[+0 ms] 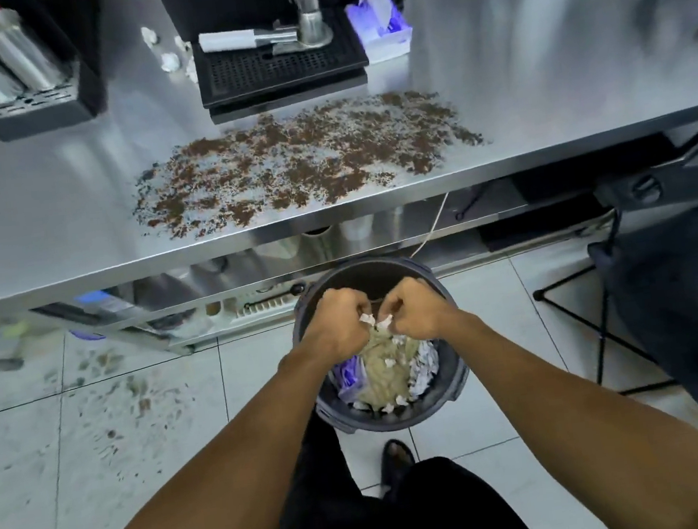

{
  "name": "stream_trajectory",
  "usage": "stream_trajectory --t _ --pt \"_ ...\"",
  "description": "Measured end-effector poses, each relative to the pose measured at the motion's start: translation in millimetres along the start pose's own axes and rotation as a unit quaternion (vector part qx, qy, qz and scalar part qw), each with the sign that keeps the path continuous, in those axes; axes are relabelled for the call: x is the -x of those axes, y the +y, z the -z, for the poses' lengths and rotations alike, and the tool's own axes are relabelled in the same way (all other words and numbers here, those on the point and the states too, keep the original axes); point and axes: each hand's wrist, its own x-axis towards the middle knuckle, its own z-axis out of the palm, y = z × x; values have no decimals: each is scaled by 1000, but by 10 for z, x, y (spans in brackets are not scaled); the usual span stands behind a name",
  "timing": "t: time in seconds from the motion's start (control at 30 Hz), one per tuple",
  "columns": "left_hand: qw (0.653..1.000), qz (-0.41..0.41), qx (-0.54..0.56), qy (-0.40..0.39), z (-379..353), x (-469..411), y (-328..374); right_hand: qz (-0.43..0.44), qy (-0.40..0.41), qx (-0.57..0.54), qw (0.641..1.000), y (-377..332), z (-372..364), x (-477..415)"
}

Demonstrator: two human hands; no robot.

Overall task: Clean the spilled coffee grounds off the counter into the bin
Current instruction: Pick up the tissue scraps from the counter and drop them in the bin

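Brown coffee grounds lie scattered in a wide patch on the steel counter, reaching close to its front edge. Below the counter, on the floor, stands a round black bin holding crumpled paper and a beige cloth. Both fists are over the bin's mouth, side by side. My left hand and my right hand each pinch bits of white tissue between curled fingers, right above the cloth.
A black drip tray with a metal tamper and a tissue box stand behind the grounds. Crumpled tissues lie at its left. A black stand holds steel cylinders. Grounds also stain the floor tiles. A black chair stands right.
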Motion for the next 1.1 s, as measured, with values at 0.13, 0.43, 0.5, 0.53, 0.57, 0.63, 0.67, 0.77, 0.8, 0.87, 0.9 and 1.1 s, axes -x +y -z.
stream_trajectory --t 0.13,0.43,0.5,0.53,0.57,0.63,0.67,0.77,0.8,0.87,0.9,1.1 --pt "1000 10 -3 -28 -165 69 15 4 4 -7 1000 126 -83 91" --pt "998 14 -1 -58 -128 57 -91 -40 -37 10 998 127 -35 -33" --pt "999 13 8 -41 -1 11 -130 -36 -29 4 999 5 54 -81" --pt "1000 10 9 -23 82 -25 -150 -28 -20 0 999 -81 106 -119" --pt "1000 2 11 4 181 -65 -167 -14 -10 -4 1000 -183 162 -166" --pt "997 -23 9 74 406 -160 -221 22 11 -13 1000 -436 287 -290" --pt "993 -33 4 109 533 -220 -261 41 23 -19 999 -592 358 -362" --pt "976 -56 -11 209 1012 -410 -379 94 62 -46 993 -1118 612 -621" --pt "970 -65 -12 235 1187 -484 -437 110 75 -48 990 -1299 699 -723" --pt "962 -75 -18 262 1554 -642 -568 136 93 -46 985 -1665 857 -943" --pt "962 -71 -19 262 1736 -729 -644 141 99 -43 984 -1841 919 -1072" --pt "971 -20 7 238 2666 -1270 -1199 150 139 -11 979 -2724 1062 -2009"
